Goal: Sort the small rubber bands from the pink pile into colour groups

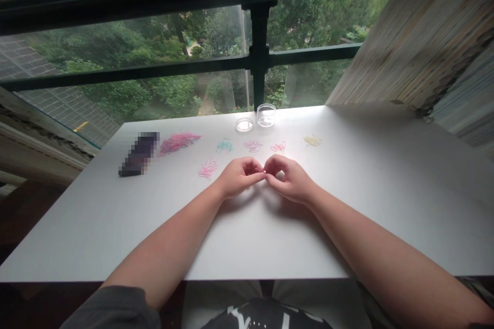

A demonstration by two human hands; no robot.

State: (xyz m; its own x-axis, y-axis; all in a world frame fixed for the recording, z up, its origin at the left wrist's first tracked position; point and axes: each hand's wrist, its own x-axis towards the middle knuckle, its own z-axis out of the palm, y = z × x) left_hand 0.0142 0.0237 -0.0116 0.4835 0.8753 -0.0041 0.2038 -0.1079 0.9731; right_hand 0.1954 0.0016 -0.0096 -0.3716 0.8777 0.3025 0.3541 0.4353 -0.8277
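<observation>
Our left hand [241,176] is curled, thumb and finger pinched on a thin pink piece [259,169]; our right hand [289,177] is closed to a similar pinch and seems to hold its other end. The piece is between our fingertips, just above the table [247,236]; its exact shape is too small to tell. For such fine work, we do well to pinch lightly, fingertips together, and steady one end while only the other moves. The red pile [278,147] and lilac pile [252,146] lie just beyond our fingers, so reaching forward calls for a lift; the cup [266,115] stands near the far edge. Sideways to our right or back towards the near edge, we have more room.
</observation>
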